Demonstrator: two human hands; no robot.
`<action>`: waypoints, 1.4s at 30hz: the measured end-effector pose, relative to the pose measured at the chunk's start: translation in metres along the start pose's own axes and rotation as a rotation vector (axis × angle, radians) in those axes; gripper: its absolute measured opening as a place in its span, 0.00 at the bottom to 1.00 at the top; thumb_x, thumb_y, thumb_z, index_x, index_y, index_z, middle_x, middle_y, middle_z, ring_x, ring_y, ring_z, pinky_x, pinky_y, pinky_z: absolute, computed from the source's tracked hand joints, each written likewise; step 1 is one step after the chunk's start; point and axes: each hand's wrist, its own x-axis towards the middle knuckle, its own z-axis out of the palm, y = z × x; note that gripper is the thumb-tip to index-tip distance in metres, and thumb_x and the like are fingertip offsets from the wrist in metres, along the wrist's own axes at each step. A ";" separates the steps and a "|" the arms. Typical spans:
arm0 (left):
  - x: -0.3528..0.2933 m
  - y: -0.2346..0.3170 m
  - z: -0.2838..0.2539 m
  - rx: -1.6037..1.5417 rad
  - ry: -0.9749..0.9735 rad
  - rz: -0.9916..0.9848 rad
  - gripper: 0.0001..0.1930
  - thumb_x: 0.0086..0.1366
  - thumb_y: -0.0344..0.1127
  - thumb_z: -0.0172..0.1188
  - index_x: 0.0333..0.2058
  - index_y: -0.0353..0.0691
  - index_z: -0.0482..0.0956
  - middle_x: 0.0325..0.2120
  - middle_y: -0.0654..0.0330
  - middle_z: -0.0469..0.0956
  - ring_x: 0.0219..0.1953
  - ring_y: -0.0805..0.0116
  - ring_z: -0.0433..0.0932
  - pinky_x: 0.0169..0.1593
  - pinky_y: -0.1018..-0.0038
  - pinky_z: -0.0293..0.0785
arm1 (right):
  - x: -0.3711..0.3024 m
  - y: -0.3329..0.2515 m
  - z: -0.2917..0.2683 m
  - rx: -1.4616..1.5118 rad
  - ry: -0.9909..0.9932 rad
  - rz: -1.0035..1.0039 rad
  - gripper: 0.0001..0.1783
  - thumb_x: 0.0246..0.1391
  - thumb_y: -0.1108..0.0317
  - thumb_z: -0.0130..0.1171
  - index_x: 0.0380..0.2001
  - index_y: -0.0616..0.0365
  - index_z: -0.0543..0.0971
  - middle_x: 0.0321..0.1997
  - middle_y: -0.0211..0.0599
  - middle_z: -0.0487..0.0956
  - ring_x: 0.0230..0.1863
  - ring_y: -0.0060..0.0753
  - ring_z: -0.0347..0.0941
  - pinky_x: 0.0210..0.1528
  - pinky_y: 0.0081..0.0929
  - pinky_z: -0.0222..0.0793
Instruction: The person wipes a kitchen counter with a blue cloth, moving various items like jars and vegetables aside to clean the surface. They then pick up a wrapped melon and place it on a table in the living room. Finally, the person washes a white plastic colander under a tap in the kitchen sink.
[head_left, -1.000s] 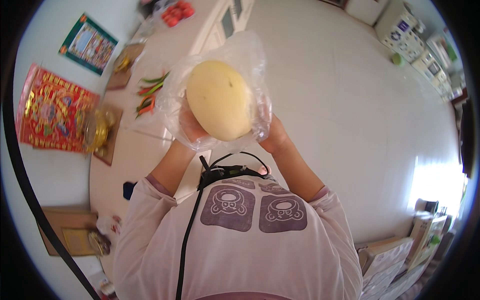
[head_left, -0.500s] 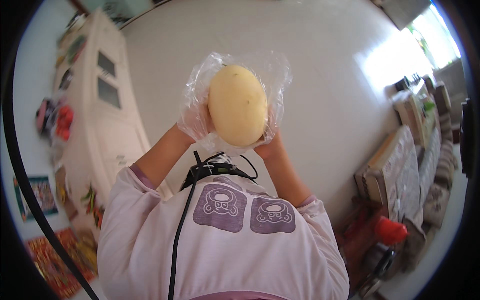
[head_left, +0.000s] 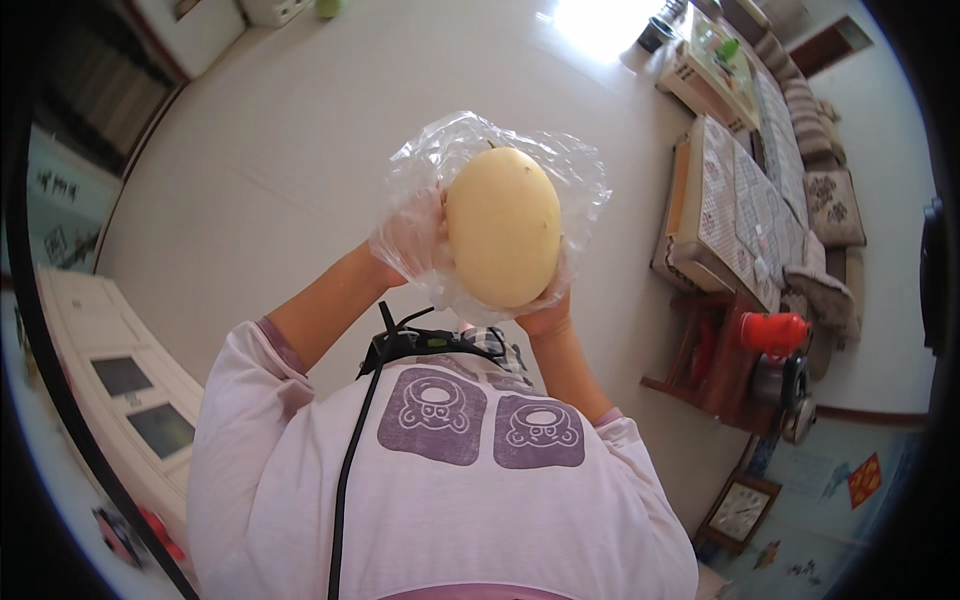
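Observation:
A pale yellow oval melon (head_left: 505, 228) with a short stem stub at its far end is held up in front of my chest. Crumpled clear plastic film or a bag (head_left: 440, 150) spreads behind and around it, leaving its upper face bare. My left hand (head_left: 415, 238) grips the melon's left side, its fingers showing through the plastic. On the lower right side, my right hand (head_left: 546, 314) supports the melon, with most of its fingers hidden behind the fruit and plastic.
Pale floor tiles (head_left: 270, 190) lie beyond my hands. A padded bench (head_left: 745, 205) and low table (head_left: 705, 75) stand on the right. Nearer, a reddish wooden stand (head_left: 700, 365) has a red container (head_left: 775, 332) beside it. A white cabinet (head_left: 125, 365) is at lower left.
My body has turned to the right, so the cabinet has swung to the lower left and the bench has come up the right side. Both hands still hold the melon.

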 end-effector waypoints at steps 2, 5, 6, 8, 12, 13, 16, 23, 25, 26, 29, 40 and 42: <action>0.057 0.000 -0.011 0.119 -0.040 0.010 0.24 0.65 0.44 0.52 0.56 0.41 0.65 0.52 0.63 0.70 0.53 0.69 0.70 0.56 0.70 0.68 | 0.031 -0.027 -0.012 -0.038 -0.015 -0.079 0.26 0.65 0.50 0.36 0.59 0.53 0.63 0.59 0.36 0.69 0.58 0.36 0.67 0.56 0.36 0.68; 0.140 0.002 -0.030 -0.504 -0.022 -0.222 0.28 0.70 0.58 0.35 0.54 0.42 0.67 0.51 0.63 0.72 0.52 0.64 0.71 0.58 0.60 0.65 | 0.087 -0.086 -0.033 -0.318 -0.039 -0.236 0.25 0.66 0.52 0.36 0.60 0.54 0.62 0.60 0.37 0.68 0.58 0.36 0.67 0.56 0.35 0.68; 0.163 0.004 -0.035 -0.168 -0.040 -0.135 0.29 0.70 0.59 0.31 0.54 0.42 0.66 0.51 0.63 0.71 0.53 0.64 0.70 0.58 0.58 0.65 | 0.108 -0.098 -0.038 -0.513 -0.009 -0.308 0.25 0.66 0.53 0.37 0.60 0.54 0.61 0.60 0.38 0.68 0.58 0.35 0.67 0.56 0.35 0.68; 0.212 0.014 -0.047 0.161 -0.169 0.029 0.31 0.70 0.60 0.27 0.55 0.43 0.66 0.53 0.63 0.69 0.55 0.63 0.68 0.58 0.53 0.64 | 0.151 -0.132 -0.050 -0.514 -0.018 -0.334 0.25 0.66 0.54 0.37 0.60 0.55 0.61 0.60 0.39 0.68 0.58 0.35 0.67 0.56 0.34 0.69; 0.305 0.043 -0.074 -0.753 -0.291 -0.253 0.29 0.69 0.60 0.32 0.57 0.45 0.62 0.55 0.63 0.67 0.57 0.61 0.65 0.57 0.47 0.64 | 0.209 -0.178 -0.065 -0.205 -0.070 -0.280 0.25 0.65 0.55 0.39 0.61 0.57 0.60 0.60 0.41 0.67 0.58 0.36 0.66 0.56 0.35 0.69; 0.330 0.051 -0.082 -0.734 -0.312 -0.247 0.29 0.69 0.60 0.34 0.58 0.46 0.61 0.56 0.63 0.66 0.58 0.61 0.65 0.57 0.46 0.63 | 0.230 -0.197 -0.067 -0.245 0.018 -0.275 0.26 0.65 0.55 0.39 0.61 0.57 0.60 0.60 0.41 0.67 0.59 0.37 0.66 0.56 0.36 0.69; 0.391 0.068 -0.099 -0.612 -0.292 -0.235 0.27 0.69 0.58 0.39 0.59 0.48 0.60 0.58 0.64 0.64 0.60 0.60 0.63 0.58 0.45 0.62 | 0.289 -0.243 -0.071 0.049 -0.045 -0.205 0.27 0.64 0.53 0.39 0.62 0.55 0.60 0.61 0.40 0.66 0.60 0.40 0.65 0.57 0.39 0.67; 0.558 0.096 -0.159 0.312 -0.496 0.250 0.24 0.67 0.51 0.46 0.58 0.47 0.64 0.57 0.59 0.65 0.57 0.61 0.65 0.55 0.55 0.67 | 0.419 -0.327 -0.077 0.141 -0.044 -0.155 0.29 0.64 0.49 0.36 0.63 0.53 0.59 0.63 0.39 0.65 0.61 0.41 0.64 0.60 0.42 0.64; 0.614 0.106 -0.180 0.129 -0.501 0.105 0.22 0.67 0.47 0.48 0.57 0.46 0.65 0.57 0.57 0.65 0.54 0.62 0.68 0.53 0.59 0.69 | 0.468 -0.351 -0.074 0.059 0.048 -0.205 0.29 0.64 0.49 0.36 0.63 0.53 0.60 0.63 0.38 0.65 0.61 0.41 0.64 0.59 0.41 0.64; 0.641 0.112 -0.190 0.210 -0.518 0.145 0.24 0.64 0.47 0.51 0.57 0.45 0.66 0.56 0.56 0.66 0.54 0.61 0.69 0.54 0.60 0.68 | 0.486 -0.363 -0.069 0.023 0.039 -0.241 0.28 0.65 0.50 0.37 0.62 0.54 0.60 0.62 0.38 0.66 0.60 0.38 0.65 0.58 0.38 0.66; 0.715 0.129 -0.212 0.537 -0.327 0.113 0.34 0.51 0.47 0.65 0.55 0.38 0.67 0.52 0.53 0.70 0.51 0.57 0.70 0.53 0.63 0.67 | 0.542 -0.409 -0.055 -0.418 0.169 -0.337 0.27 0.65 0.52 0.37 0.60 0.56 0.62 0.61 0.38 0.67 0.58 0.36 0.67 0.56 0.35 0.68; 0.973 0.173 -0.256 0.306 -0.365 -0.081 0.38 0.53 0.42 0.65 0.61 0.40 0.59 0.55 0.58 0.69 0.58 0.65 0.64 0.65 0.69 0.53 | 0.752 -0.570 -0.105 -0.128 0.076 -0.294 0.26 0.64 0.56 0.42 0.60 0.56 0.62 0.59 0.36 0.69 0.57 0.31 0.67 0.56 0.31 0.67; 1.021 0.188 -0.257 0.315 -0.307 -0.095 0.36 0.56 0.42 0.62 0.61 0.41 0.60 0.57 0.60 0.67 0.59 0.67 0.63 0.66 0.69 0.49 | 0.800 -0.612 -0.120 -0.273 0.009 -0.334 0.26 0.64 0.57 0.43 0.61 0.56 0.61 0.60 0.36 0.68 0.58 0.30 0.67 0.57 0.31 0.66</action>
